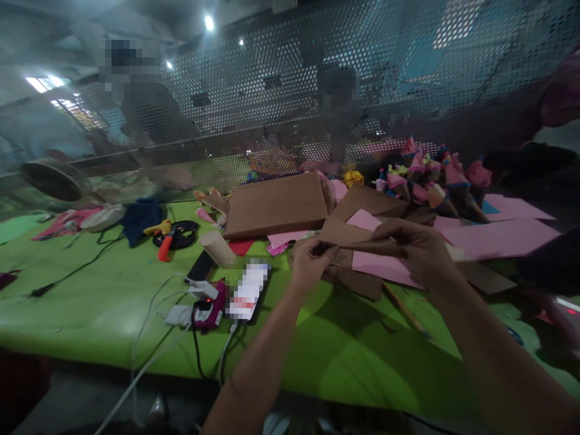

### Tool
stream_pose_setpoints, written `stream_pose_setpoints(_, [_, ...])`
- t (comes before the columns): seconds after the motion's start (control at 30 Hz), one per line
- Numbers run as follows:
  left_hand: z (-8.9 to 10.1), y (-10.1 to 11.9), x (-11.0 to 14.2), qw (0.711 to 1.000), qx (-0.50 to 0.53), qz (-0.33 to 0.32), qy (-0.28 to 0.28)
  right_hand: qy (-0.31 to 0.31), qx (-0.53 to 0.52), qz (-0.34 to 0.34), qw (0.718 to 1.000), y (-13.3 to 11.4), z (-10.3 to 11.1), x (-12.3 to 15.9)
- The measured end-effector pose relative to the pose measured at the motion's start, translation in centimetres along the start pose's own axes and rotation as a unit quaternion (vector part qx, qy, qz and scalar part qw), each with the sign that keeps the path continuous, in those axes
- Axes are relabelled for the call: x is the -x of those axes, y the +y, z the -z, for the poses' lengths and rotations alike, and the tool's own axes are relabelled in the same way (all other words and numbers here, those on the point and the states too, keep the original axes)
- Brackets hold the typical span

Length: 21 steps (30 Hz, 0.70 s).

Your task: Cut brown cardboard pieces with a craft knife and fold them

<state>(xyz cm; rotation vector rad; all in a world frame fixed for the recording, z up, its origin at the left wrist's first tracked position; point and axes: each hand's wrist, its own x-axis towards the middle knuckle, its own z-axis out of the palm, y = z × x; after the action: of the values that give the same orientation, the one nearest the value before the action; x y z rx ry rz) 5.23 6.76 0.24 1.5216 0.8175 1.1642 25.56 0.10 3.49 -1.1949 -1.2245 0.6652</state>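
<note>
Between my two hands a narrow piece of brown paper (369,246) is stretched out sideways, folded or rolled along its length. My left hand (312,261) pinches its left end. Farther right, my right hand (414,244) has thumb and fingers closed on the other end. Below the paper lie pink sheets (383,266) and brown paper pieces (357,283) on the green tabletop (344,344). A pencil (405,309) rests just in front of them.
A brown cardboard box (278,205) stands behind my hands. Pink-topped paper cones (455,172) crowd the back right. To the left are a phone (249,290), a purple power strip (211,308) with cables, a paper tube (217,249) and a yellow-orange glue gun (164,238).
</note>
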Motion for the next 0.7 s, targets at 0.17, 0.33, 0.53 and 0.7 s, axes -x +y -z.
stream_pose_setpoints(0.17, [0.22,0.19,0.01,0.984,0.099,0.122,-0.083,-0.027,0.027,0.031,0.999,-0.04,0.08,-0.04])
stream_pose_setpoints(0.33, [0.32,0.65,0.19,0.962,0.148,0.195,-0.118,-0.054,0.032,0.065,0.996,0.19,-0.12,0.05])
stream_pose_setpoints(0.53, [0.26,0.08,0.16,0.956,0.184,0.209,-0.091,-0.071,0.031,0.049,0.996,-0.18,-0.23,0.06])
stream_pose_setpoints(0.7, [0.31,0.01,0.26,0.954,0.183,0.223,-0.085,-0.069,-0.003,0.035,0.997,0.13,-0.17,0.09])
